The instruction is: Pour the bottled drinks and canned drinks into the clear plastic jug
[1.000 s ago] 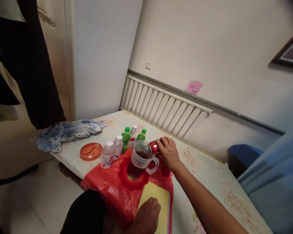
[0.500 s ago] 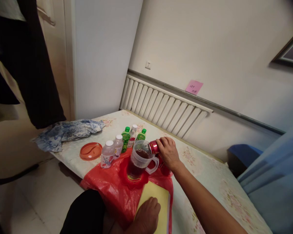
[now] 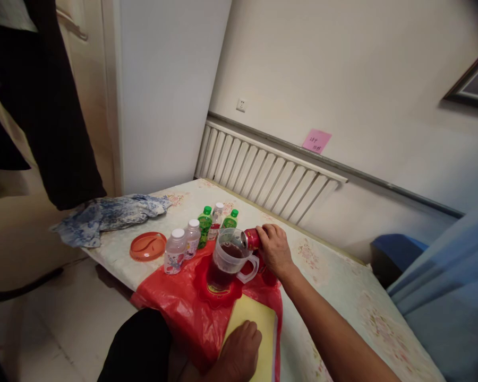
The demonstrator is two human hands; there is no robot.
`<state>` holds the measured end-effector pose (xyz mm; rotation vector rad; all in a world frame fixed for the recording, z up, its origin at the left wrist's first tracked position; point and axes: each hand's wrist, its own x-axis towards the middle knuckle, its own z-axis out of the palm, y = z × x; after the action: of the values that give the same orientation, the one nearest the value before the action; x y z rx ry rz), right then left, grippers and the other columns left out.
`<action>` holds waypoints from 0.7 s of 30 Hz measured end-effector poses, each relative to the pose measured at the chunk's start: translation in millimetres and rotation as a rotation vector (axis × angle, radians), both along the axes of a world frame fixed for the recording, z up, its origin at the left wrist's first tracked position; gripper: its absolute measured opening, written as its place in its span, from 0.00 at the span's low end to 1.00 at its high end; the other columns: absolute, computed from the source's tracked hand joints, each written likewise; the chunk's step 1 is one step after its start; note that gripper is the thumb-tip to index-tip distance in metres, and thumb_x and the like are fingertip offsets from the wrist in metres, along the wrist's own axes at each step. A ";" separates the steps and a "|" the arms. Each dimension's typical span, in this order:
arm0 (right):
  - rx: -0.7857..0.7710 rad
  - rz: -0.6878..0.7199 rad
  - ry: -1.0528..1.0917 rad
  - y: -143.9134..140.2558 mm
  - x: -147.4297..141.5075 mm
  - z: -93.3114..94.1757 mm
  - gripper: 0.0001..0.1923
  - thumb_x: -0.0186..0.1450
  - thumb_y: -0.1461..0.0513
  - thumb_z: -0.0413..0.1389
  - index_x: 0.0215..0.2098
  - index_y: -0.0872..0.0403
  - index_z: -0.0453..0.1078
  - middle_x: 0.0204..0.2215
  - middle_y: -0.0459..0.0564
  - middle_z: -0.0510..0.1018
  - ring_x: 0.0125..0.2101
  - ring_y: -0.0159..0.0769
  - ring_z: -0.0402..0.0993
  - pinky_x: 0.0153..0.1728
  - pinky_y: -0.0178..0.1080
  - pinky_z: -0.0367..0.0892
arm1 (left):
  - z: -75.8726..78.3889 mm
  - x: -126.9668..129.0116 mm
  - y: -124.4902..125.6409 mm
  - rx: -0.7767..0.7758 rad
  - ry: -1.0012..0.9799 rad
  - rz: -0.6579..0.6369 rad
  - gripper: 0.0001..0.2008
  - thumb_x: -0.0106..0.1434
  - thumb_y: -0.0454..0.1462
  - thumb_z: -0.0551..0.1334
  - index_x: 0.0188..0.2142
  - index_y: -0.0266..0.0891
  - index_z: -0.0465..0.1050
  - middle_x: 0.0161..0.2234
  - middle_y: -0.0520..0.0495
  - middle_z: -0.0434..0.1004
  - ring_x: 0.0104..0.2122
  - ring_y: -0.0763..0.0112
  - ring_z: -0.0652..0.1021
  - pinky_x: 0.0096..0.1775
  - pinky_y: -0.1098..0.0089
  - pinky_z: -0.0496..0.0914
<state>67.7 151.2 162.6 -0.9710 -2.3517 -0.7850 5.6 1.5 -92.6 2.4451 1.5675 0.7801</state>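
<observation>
Can (image 3: 250, 239), one, red, tilted, its opening end over the rim of the pitcher (image 3: 225, 268), on the handle side; whether it touches the rim cannot be told, and no stream can be made out; right hand (image 3: 275, 245), fingers wrapped round the can's rear end; left hand (image 3: 242, 347), fingers curled together on the yellow book (image 3: 267, 315), palm hidden, so any grip there cannot be told; pitcher, one, clear, part-filled with dark drink, standing on a red tray (image 3: 237, 297), steadied by neither hand. Risks, as judged: drink down the outer wall, should the can draw back or tip with its opening short of the rim; pitcher nudged or toppled, should the can bear down on that rim, the tray perhaps sliding on the slick red plastic (image 3: 171, 305); can slipping, should its skin be wet and the hold at its far end loosen; froth overrunning, should the drink be fizzy and run in fast; book soaked, lying just in front of the tray; nearest bottle (image 3: 175, 257), white-capped, one of several upright beside the pitcher, knocked over, should the pitcher lurch that way.
</observation>
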 end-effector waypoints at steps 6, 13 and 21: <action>-0.139 -0.029 0.115 -6.4 1.5 2.1 0.29 0.58 0.67 0.59 0.58 0.57 0.64 0.49 0.59 0.70 0.48 0.49 0.62 0.50 0.48 0.62 | 3.2 -0.5 -0.2 -0.016 0.009 -0.007 0.12 0.57 0.27 0.54 0.39 0.42 0.67 0.42 0.47 0.72 0.43 0.61 0.71 0.48 0.61 0.69; -0.185 0.009 0.185 -7.4 4.7 -1.5 0.30 0.56 0.67 0.59 0.58 0.56 0.64 0.50 0.60 0.71 0.48 0.51 0.63 0.50 0.51 0.62 | 11.9 -3.3 -1.1 -0.031 0.010 -0.019 0.11 0.57 0.27 0.54 0.38 0.42 0.66 0.41 0.47 0.72 0.41 0.60 0.71 0.46 0.61 0.70; -0.493 -0.031 0.681 -4.9 26.4 -20.1 0.28 0.52 0.61 0.63 0.52 0.54 0.70 0.45 0.53 0.78 0.45 0.47 0.71 0.49 0.49 0.66 | 15.1 -4.9 -1.4 -0.028 0.002 -0.027 0.10 0.59 0.28 0.54 0.38 0.42 0.67 0.40 0.47 0.72 0.42 0.61 0.71 0.48 0.60 0.69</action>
<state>94.1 146.3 142.5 -1.2278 -1.9332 0.1438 0.7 0.1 -77.4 2.4426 1.5320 0.7459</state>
